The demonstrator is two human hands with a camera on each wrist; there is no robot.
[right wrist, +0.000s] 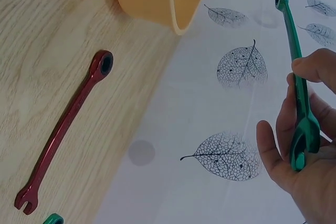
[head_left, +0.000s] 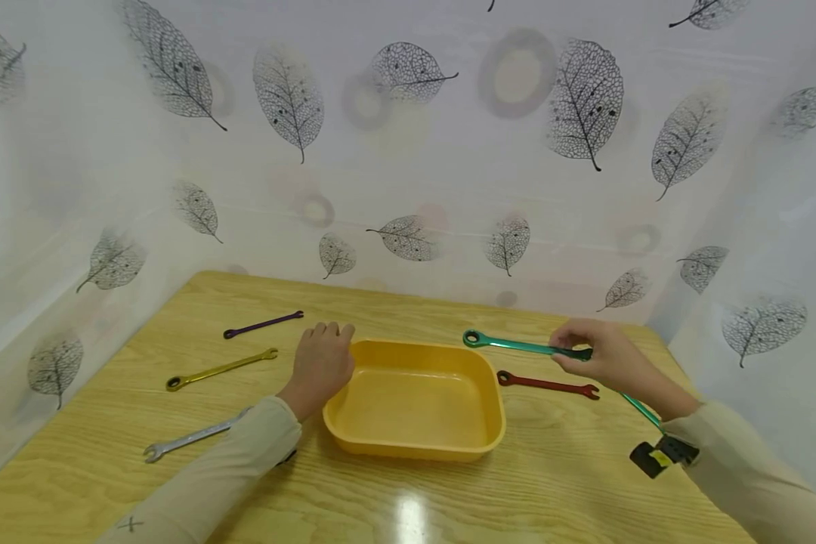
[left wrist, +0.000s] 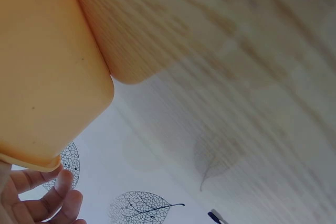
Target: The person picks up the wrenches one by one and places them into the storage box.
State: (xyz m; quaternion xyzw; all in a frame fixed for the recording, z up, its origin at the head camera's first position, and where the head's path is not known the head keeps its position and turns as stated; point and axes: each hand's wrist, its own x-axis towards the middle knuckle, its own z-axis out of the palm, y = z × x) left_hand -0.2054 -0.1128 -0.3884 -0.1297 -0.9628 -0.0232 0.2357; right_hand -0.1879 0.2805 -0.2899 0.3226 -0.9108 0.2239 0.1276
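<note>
Pinching the green wrench (head_left: 517, 344) aloft near its forked end with the right hand (head_left: 601, 351), right of the yellow tray (head_left: 415, 452) gripped by the left hand (head_left: 323, 364) — risking a twist or drop toward the red wrench (head_left: 547, 385) from so off-centre a hold.

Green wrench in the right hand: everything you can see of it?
The green wrench looks like glossy metal: slim straight shaft, closed ring with a dark inner band at one end, open fork at the other. It appears lifted clear of the table, its ring end pointing to the person's left, near the yellow tray's far right corner in the head view. The right hand has its grip on the shaft near the fork; nothing else visibly touches it.
</note>
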